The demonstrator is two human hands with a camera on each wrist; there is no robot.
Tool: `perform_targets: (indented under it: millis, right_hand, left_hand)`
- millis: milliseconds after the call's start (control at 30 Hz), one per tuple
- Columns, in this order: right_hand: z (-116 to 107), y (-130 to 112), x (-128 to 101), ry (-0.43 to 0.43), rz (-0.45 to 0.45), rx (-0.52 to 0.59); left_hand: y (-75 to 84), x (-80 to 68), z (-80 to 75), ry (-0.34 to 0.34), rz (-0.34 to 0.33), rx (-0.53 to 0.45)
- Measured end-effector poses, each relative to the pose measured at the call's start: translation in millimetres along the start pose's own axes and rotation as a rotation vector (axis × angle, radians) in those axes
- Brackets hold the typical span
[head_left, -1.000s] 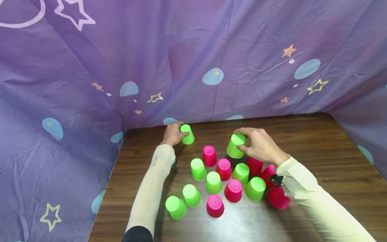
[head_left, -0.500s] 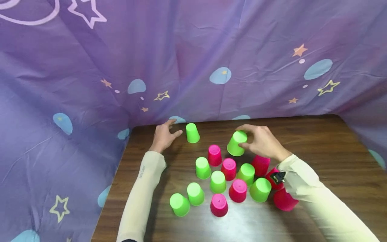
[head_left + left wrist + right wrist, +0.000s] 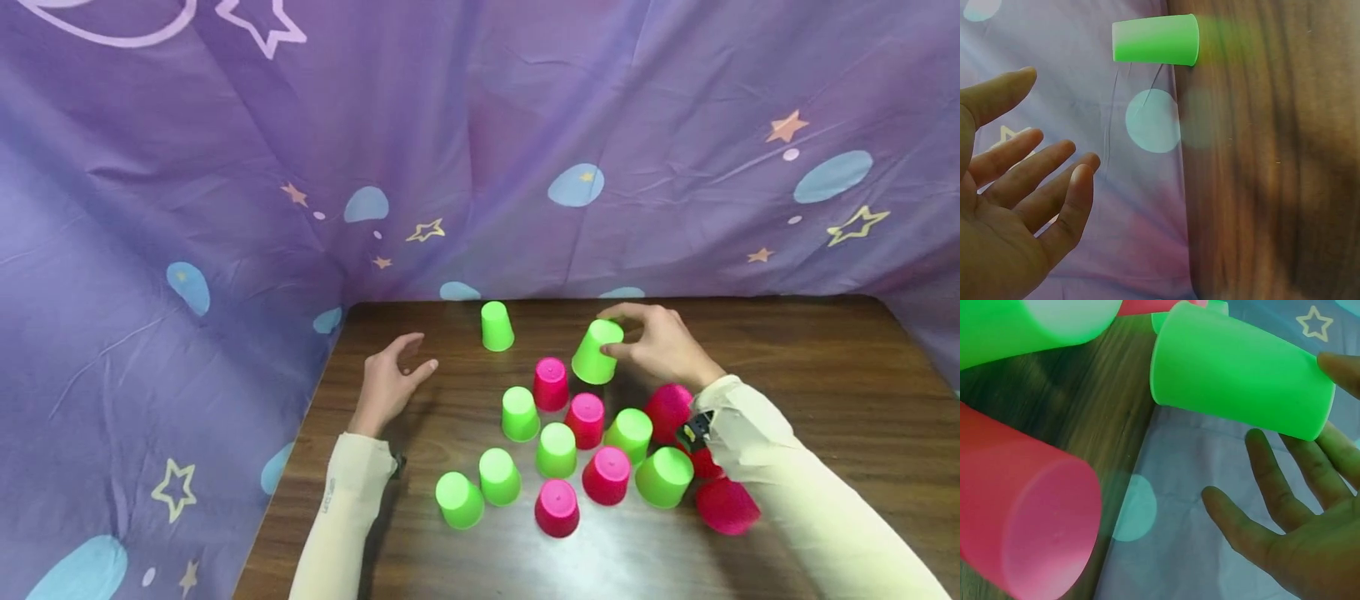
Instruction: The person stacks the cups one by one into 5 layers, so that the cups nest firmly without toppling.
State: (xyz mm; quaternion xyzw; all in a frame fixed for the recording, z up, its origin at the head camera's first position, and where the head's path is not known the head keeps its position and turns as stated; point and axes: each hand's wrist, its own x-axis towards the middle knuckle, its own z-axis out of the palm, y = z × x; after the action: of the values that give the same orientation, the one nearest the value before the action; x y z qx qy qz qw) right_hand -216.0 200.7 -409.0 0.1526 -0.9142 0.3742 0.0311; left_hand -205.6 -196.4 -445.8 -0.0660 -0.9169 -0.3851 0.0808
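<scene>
My right hand (image 3: 654, 343) pinches a green cup (image 3: 597, 352) by its base and holds it tilted above the wooden table (image 3: 787, 367); in the right wrist view the same green cup (image 3: 1241, 378) lies at the fingertips (image 3: 1335, 362). My left hand (image 3: 390, 379) hovers open and holds nothing, to the left of a lone upside-down green cup (image 3: 497, 326) near the table's back edge. That lone cup (image 3: 1157, 39) stands apart from my spread fingers (image 3: 1054, 187) in the left wrist view. A cluster of upside-down green and pink cups (image 3: 585, 467) stands below both hands.
A purple cloth (image 3: 450, 150) printed with stars and blue blobs hangs behind the table and falls along its left edge. Two pink cups (image 3: 726, 504) lie under my right forearm. Bare wood (image 3: 847, 433) stretches to the right of the cluster.
My left hand let go of the lone green cup, which now stands at the back, and drew away to the left. My right hand kept its hold on the tilted green cup.
</scene>
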Motion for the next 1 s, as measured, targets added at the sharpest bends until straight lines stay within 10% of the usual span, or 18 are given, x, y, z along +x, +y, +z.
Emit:
perform_targets:
  millis: [1000]
  right_hand:
    - [33.1,5.5,74.7,-0.124,0.047,-0.014]
  left_hand:
    - [-23.4,-108.9,7.5,-0.313,0.051,-0.426]
